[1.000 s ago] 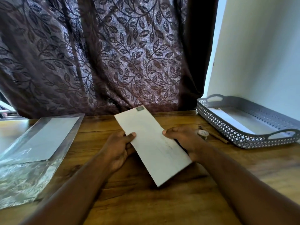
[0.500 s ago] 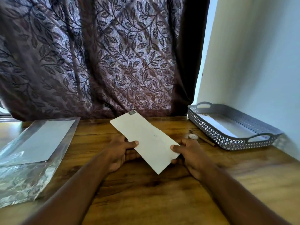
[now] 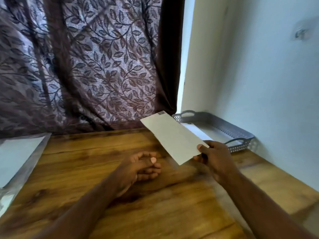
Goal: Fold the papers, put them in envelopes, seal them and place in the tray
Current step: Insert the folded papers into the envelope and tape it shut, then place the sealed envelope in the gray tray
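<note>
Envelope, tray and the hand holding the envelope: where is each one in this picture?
envelope [image 3: 172,137]: head view, middle of its flat face.
tray [image 3: 224,126]: head view, its far perforated wall.
right hand [image 3: 215,156]: head view, back of the hand.

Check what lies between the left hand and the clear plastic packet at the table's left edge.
Nothing: the head view shows only bare wooden table between the left hand and the plastic packet.

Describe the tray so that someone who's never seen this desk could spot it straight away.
Follow the wooden table to its far right corner, where the dark curtain meets the pale wall. The tray sits there beside the wall, just beyond the envelope that the right hand holds. It is the only grey, perforated thing, with loop handles.
</note>
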{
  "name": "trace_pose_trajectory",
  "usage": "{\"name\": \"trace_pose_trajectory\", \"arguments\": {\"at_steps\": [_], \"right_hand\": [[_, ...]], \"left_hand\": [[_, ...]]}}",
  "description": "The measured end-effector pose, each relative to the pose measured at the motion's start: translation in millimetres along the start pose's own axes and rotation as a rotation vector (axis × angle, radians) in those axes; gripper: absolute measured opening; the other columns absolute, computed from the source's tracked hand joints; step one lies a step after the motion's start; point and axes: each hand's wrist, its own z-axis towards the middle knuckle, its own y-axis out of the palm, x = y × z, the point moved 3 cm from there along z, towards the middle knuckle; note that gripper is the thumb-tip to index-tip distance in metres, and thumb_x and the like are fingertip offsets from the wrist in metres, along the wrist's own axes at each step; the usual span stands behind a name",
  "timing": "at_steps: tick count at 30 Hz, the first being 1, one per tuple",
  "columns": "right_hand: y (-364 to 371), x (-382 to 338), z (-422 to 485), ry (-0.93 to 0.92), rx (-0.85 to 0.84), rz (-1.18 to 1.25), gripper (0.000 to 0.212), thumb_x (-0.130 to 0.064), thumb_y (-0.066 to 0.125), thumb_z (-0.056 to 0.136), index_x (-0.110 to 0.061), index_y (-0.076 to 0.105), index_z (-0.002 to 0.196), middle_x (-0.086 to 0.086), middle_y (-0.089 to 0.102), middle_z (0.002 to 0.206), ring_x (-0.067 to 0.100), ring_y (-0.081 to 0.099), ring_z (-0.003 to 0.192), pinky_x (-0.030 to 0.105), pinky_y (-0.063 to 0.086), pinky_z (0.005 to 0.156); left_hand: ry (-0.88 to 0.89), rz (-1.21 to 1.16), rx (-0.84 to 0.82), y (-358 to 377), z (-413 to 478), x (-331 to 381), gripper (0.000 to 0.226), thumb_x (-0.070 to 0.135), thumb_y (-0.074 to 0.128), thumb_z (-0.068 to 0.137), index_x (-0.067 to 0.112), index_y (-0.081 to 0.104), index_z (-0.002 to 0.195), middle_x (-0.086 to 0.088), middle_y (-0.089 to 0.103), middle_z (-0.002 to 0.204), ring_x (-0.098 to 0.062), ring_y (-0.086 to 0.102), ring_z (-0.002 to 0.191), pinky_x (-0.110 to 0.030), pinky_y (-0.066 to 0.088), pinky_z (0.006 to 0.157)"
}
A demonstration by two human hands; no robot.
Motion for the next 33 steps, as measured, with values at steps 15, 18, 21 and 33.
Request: {"name": "trace_pose_trajectory", "arguments": {"at_steps": [15,18,21,33], "right_hand": [[-96,-49,105,0.028,0.310,-0.270,0.018,0.013,0.050,0.090,0.011,0.064,0.102,0.025,0.067,0.096,0.038,0.074,0.069,0.048,0.063,0.073],[-93,-47,119,0.094,0.208,-0.405,0.026,0.009,0.053,0.092,0.011,0.060,0.118,0.027,0.067,0.107,0.032,0.070,0.083,0.038,0.063,0.071],[-88,-49,129,0.100,0.147,-0.543,0.027,0.008,0.054,0.093,0.011,0.060,0.120,0.030,0.066,0.115,0.036,0.070,0.093,0.039,0.064,0.076],[-56,-43,152,0.057,0.023,-1.129,0.015,0.005,0.068,0.084,0.002,0.054,0.082,0.010,0.047,0.074,0.013,0.045,0.053,0.010,0.028,0.024]], "left_hand": [[0.034,-0.001,0.023,31,45,-14,0.030,0.021,0.075,0.084,0.007,0.073,0.110,-0.025,0.073,0.108,-0.035,0.074,0.093,-0.034,0.063,0.073],[0.021,-0.004,0.009,29,46,-16,0.025,0.023,0.076,0.082,0.013,0.077,0.104,-0.024,0.073,0.109,-0.034,0.074,0.094,-0.035,0.062,0.075],[0.020,-0.003,0.016,28,49,-18,0.024,0.021,0.075,0.082,0.012,0.077,0.104,-0.024,0.073,0.108,-0.031,0.074,0.091,-0.034,0.061,0.074],[0.042,-0.001,0.056,27,48,-18,0.028,0.010,0.066,0.088,0.000,0.069,0.114,-0.026,0.073,0.104,-0.031,0.074,0.086,-0.032,0.061,0.067]]}}
